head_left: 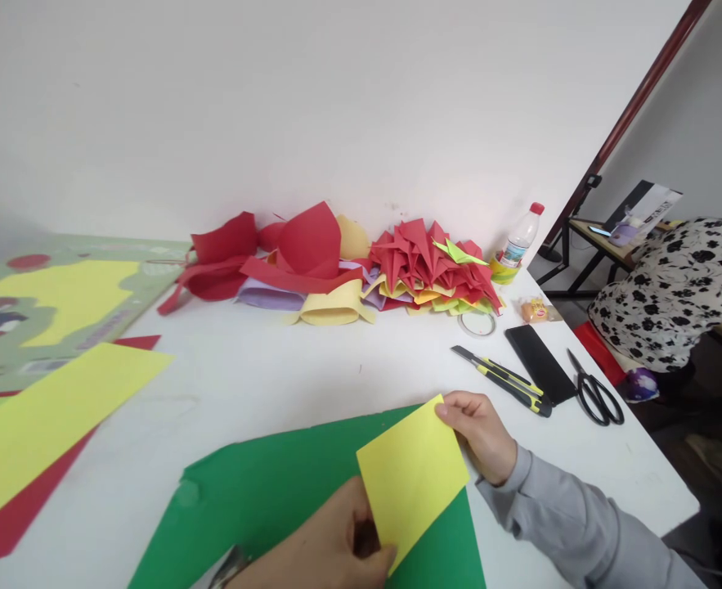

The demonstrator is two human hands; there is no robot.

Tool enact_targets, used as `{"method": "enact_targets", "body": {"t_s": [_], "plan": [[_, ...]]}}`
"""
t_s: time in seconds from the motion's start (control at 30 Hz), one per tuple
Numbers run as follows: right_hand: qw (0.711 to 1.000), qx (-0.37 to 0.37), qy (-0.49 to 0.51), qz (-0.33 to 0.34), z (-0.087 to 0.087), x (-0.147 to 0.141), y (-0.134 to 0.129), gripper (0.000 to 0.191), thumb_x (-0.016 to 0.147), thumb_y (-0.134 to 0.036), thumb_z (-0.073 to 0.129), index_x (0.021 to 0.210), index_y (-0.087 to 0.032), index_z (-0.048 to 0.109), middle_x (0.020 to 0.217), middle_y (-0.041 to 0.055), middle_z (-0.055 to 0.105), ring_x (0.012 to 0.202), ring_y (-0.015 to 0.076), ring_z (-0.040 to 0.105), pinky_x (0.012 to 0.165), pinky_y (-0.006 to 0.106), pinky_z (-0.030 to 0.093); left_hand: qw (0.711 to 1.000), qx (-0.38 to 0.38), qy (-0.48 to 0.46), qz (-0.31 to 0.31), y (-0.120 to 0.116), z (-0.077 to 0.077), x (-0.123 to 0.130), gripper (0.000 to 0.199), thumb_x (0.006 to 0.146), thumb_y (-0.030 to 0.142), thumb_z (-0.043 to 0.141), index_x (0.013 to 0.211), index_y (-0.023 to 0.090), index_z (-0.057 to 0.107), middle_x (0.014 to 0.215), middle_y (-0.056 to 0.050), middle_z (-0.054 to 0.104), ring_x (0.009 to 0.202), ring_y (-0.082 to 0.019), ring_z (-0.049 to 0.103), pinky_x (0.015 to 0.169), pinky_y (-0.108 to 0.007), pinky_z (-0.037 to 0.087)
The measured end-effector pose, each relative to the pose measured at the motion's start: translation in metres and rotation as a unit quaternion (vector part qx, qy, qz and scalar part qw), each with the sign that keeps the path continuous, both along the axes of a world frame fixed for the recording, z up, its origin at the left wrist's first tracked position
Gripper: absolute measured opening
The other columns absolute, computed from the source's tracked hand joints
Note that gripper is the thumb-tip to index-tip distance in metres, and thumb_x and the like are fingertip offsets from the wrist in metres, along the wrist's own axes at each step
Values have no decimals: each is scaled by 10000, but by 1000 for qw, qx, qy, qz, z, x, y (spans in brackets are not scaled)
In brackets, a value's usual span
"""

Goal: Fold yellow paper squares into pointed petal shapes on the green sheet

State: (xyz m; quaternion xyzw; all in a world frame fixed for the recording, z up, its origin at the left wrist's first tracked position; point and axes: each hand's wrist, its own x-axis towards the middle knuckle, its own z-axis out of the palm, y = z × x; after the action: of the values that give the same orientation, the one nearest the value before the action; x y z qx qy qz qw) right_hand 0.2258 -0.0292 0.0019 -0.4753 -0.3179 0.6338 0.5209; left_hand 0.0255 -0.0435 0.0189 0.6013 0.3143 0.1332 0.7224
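Note:
A small yellow sheet of paper (414,483) is held up, tilted, between my two hands. My left hand (336,536) pinches its lower left edge, with the thumb in front and some fingers hidden behind. At the upper right corner, my right hand (480,433) grips the sheet between thumb and fingers. Beneath it, a large green sheet (262,483) lies on the white table (311,372). Right of my right hand are a utility knife (501,380), a black flat case (540,364) and black-handled scissors (599,397).
Folded red paper shapes (311,245) and a pile of pointed red pieces (425,258) line the wall. A bottle (520,237) and a tape roll (477,325) stand nearby. Long yellow paper (66,417) lies left. A person in a floral garment (673,286) is beyond the table's right edge.

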Motion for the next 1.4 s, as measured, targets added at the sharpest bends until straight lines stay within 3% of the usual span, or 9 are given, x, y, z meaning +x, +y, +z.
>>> {"method": "enact_targets", "body": {"t_s": [0.2, 0.4, 0.53, 0.63, 0.7, 0.83, 1.0, 1.17, 1.4], "plan": [[1000, 15, 8, -8, -4, 2, -1, 310, 640, -424, 829, 660, -146, 693, 547, -16, 625, 479, 81, 492, 513, 216, 370, 998, 13, -4, -56, 0, 0, 0, 229, 734, 352, 692, 879, 192, 616, 816, -4, 638, 753, -167, 561, 697, -260, 483], [998, 32, -35, -28, -3, 6, -3, 235, 619, -358, 811, 607, -146, 711, 524, -8, 613, 479, 90, 482, 487, 218, 352, 993, 22, -55, -98, 5, 6, -7, 292, 761, 471, 667, 845, 195, 617, 678, 25, 578, 599, -126, 490, 679, -271, 465], [988, 58, -106, 97, 1, -3, -18, 160, 663, -294, 745, 611, -146, 712, 526, -12, 590, 482, 88, 460, 473, 215, 345, 1000, 8, -19, -4, 10, -2, -13, 554, 785, 723, 465, 645, 191, 526, 492, 67, 402, 429, -85, 334, 461, -225, 300], [951, 125, -172, 225, 4, -12, -28, 172, 733, -275, 683, 644, -130, 709, 535, -17, 553, 481, 78, 433, 450, 201, 320, 1000, 16, 24, 13, 9, -9, -10, 526, 777, 703, 493, 621, 201, 472, 465, 94, 307, 407, -80, 289, 422, -221, 229], [926, 185, -207, 255, 5, -15, -31, 211, 781, -273, 642, 640, -124, 694, 531, -22, 520, 478, 71, 418, 445, 193, 312, 997, 41, 57, 16, 7, -11, -7, 465, 780, 637, 534, 631, 202, 465, 531, 86, 321, 454, -87, 311, 429, -214, 235], [908, 237, -240, 247, 6, -14, -30, 253, 828, -273, 594, 631, -130, 663, 544, -21, 512, 487, 69, 430, 452, 180, 320, 989, 126, 76, 24, 4, -10, -4, 335, 828, 488, 478, 658, 199, 481, 632, 51, 390, 601, -124, 382, 533, -223, 308], [876, 297, -290, 246, 4, -14, -31, 191, 806, -201, 553, 634, -148, 615, 544, -25, 504, 482, 68, 434, 457, 167, 327, 979, 179, 93, 17, 2, -7, -6, 279, 819, 421, 423, 643, 208, 459, 641, 39, 418, 626, -141, 399, 574, -240, 321], [856, 335, -310, 242, -2, -17, -34, 158, 751, -155, 518, 600, -175, 561, 514, -42, 470, 445, 62, 407, 427, 156, 307, 978, 182, 105, 10, 0, -7, -4, 245, 798, 370, 440, 615, 207, 441, 643, 32, 439, 646, -147, 423, 594, -244, 321], [871, 350, -303, 162, -1, -18, -33, 156, 725, -114, 519, 588, -167, 573, 507, -36, 500, 453, 66, 438, 441, 159, 326, 988, 141, 60, 26, 3, -8, -4, 246, 794, 369, 449, 608, 210, 424, 595, 52, 372, 586, -129, 382, 540, -237, 294]]}}
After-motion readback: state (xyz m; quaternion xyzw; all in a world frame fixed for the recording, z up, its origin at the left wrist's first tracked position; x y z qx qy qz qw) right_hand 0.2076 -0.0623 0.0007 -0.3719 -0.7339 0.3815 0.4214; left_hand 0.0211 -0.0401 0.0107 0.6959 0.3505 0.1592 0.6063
